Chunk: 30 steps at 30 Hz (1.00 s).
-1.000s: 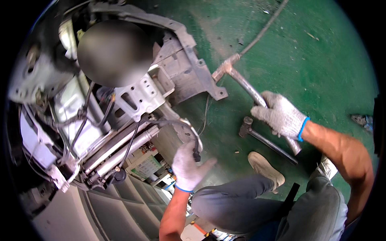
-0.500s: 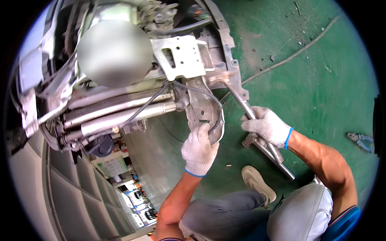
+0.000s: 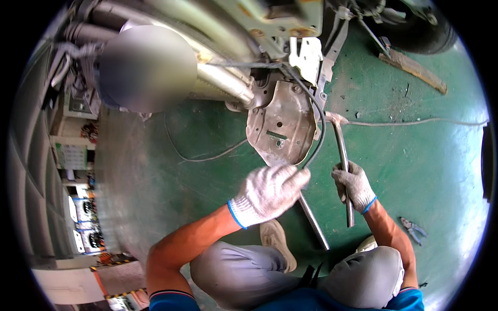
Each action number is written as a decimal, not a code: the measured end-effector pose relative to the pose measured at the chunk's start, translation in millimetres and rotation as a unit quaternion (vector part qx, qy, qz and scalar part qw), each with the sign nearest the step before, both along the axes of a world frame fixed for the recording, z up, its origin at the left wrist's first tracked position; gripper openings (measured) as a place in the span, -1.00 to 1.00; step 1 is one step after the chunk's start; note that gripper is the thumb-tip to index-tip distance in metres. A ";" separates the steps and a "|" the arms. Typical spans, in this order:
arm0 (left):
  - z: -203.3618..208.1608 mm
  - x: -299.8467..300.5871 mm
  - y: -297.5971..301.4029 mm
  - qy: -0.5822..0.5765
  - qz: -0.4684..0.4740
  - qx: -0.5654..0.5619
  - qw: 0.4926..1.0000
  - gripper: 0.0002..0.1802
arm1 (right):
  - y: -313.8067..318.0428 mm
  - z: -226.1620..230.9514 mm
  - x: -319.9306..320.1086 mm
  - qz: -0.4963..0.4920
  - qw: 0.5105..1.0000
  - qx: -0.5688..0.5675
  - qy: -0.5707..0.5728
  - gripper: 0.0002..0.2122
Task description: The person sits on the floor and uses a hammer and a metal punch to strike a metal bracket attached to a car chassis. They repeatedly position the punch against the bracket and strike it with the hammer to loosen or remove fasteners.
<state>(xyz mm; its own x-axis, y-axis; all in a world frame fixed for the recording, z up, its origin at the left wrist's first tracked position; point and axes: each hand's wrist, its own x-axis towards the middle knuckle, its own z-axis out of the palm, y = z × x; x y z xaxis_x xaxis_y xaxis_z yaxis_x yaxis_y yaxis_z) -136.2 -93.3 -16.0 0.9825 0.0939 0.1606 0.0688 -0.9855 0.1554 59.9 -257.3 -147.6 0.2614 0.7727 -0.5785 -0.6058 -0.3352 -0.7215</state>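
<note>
My left hand (image 3: 272, 192), in a white knit glove with a blue cuff, is closed with its fingertips at the lower end of a black cable (image 3: 322, 124). That cable hangs in a curve beside a dusty metal panel (image 3: 282, 124) on the vehicle's underbody. My right hand (image 3: 354, 185), gloved alike, grips the steel handle of a hammer (image 3: 340, 140). The hammer's coppery head points up, close to the panel's right edge. Below my left hand a second metal bar (image 3: 314, 220) slants across the floor, its upper end hidden by that hand.
Pliers (image 3: 413, 229) with blue-grey handles lie on the green floor at right. A wooden plank (image 3: 415, 70) rests near a tyre (image 3: 436, 33). A thin grey line (image 3: 415, 122) runs over the floor. Metal tubes (image 3: 223, 83) hang at upper left, and shelves with goods (image 3: 85, 223) stand far left.
My view has swung, bringing the tyre and plank in and shifting the panel. My right hand holds the hammer more upright. My left hand stays at the cable, now tilted more sideways.
</note>
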 end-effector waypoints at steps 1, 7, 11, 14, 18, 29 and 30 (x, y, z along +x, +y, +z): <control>1.1 -3.2 -8.1 0.048 -0.002 -0.061 0.997 -0.38 | -9.6 -0.4 2.1 0.020 0.999 -0.023 -0.038 -0.78; -67.5 -51.6 17.5 0.229 0.088 -0.635 0.732 -0.50 | -51.3 -6.3 5.9 0.073 0.966 -0.150 -0.198 -0.79; -72.2 -45.5 40.7 -0.050 0.154 -0.916 0.366 -0.48 | -66.3 -2.9 8.0 0.053 0.948 -0.182 -0.254 -0.78; -72.8 -19.8 36.2 -0.147 0.191 -0.911 0.335 -0.51 | -69.5 9.1 4.7 0.015 0.924 -0.167 -0.343 -0.76; -87.3 11.9 21.5 -0.178 0.181 -0.911 0.324 -0.46 | -49.8 35.5 17.8 -0.056 0.930 -0.036 -0.360 -0.80; -94.1 4.6 24.2 -0.212 0.155 -0.903 0.339 -0.41 | 37.5 162.2 16.5 0.023 0.683 0.079 -0.726 -0.84; -95.8 4.7 24.4 -0.207 0.155 -0.904 0.341 -0.41 | 38.8 161.6 19.2 -0.026 0.651 0.166 -0.741 -0.85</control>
